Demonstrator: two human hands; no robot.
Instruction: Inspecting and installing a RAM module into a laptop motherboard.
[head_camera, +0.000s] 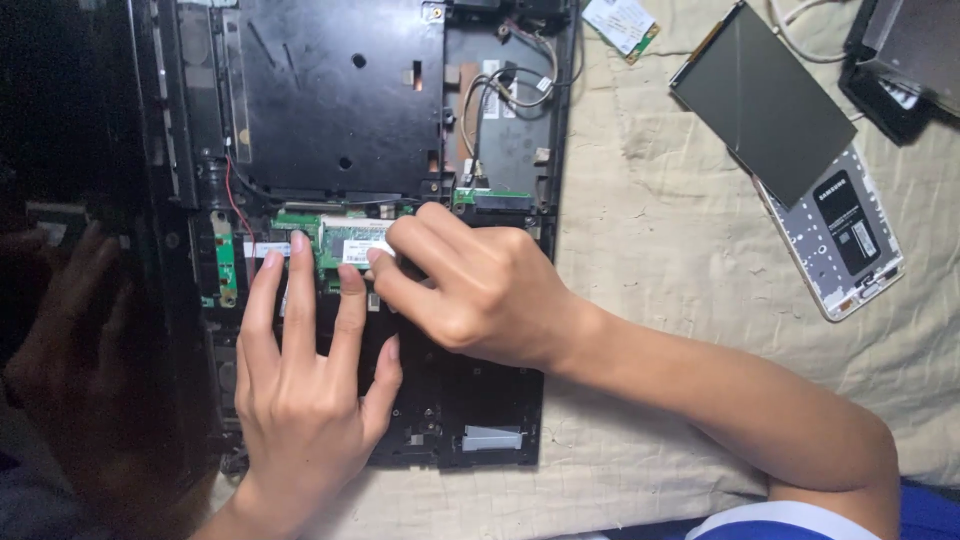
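The opened laptop chassis (340, 100) lies stripped of its cover, dark plate and loose wires exposed, so the disassembly looks well under way. The left hand (305, 390) rests flat, fingers spread, steadying the base just below the green circuit card (345, 240). The right hand (470, 285) pinches that card's right edge; it appears still seated. A dismantled tablet (800, 150) lies well apart on the cloth (650, 300).

Both hands are bare, with no rings, gloves or watch. The left hand (300, 390) has short, trimmed nails, as does the right hand (470, 285). The forearms are uncovered, and a short sleeve (800, 520), blue with a white band at its hem, shows at the right upper arm.
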